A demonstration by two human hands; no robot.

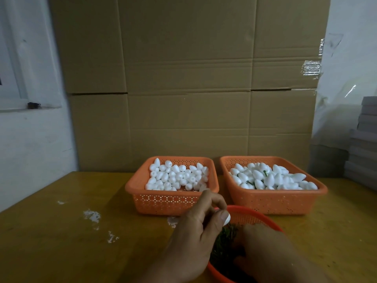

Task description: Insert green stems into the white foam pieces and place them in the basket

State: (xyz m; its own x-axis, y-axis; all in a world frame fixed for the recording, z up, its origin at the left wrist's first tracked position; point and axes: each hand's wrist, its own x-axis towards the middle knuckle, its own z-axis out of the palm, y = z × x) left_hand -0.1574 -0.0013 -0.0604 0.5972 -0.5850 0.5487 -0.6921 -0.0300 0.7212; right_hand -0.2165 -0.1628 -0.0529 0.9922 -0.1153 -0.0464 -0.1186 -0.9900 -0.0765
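Where dim — perhaps wooden table (61, 231)

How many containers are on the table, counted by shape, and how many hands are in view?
Rectangular orange baskets: 2, the left basket and the right basket
Round orange bowl with green stems: 1
Hands: 2, the left hand holding a foam piece, the right hand in the bowl
Total: 5
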